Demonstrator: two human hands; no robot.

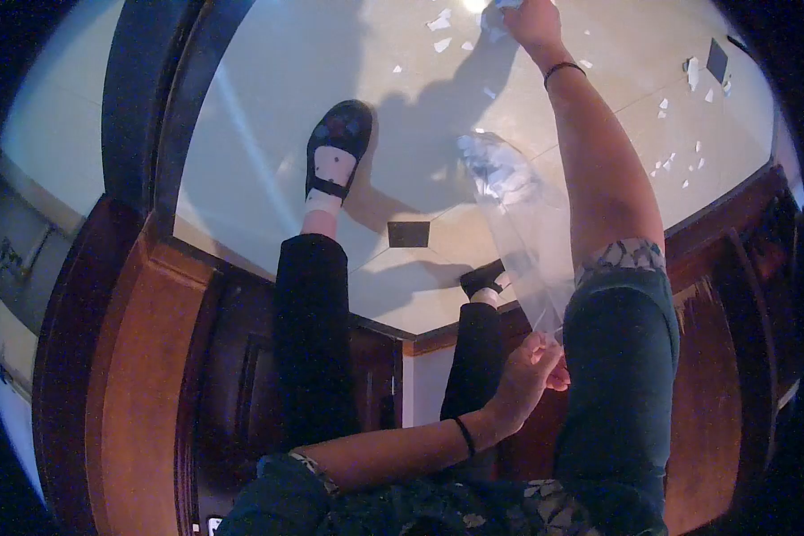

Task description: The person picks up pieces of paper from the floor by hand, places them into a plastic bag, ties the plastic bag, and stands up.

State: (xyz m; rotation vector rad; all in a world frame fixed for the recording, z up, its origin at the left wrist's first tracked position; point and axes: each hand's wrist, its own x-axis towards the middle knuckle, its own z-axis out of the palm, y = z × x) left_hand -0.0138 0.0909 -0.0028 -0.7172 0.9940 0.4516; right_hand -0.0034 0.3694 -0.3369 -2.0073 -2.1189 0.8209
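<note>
My left hand [523,384] pinches the top edge of a clear plastic bag [531,246], close to my body. The bag hangs down to the tiled floor [259,54], and crumpled white pieces [500,170] lie in its far end. My right hand [531,25] reaches far forward at the top of the view, its fingers closed round a pale, crumpled piece [504,7]. Part of that piece is cut off by the frame edge. White paper-like scraps [692,73] are scattered on the floor, mostly to the right of my right arm.
My shoe [341,134] stands on the floor left of centre, and my other shoe [482,279] is beside the bag. Dark square tile insets [408,234] mark the floor. Brown wooden panels [134,357] and dark door frames border the floor at left and right.
</note>
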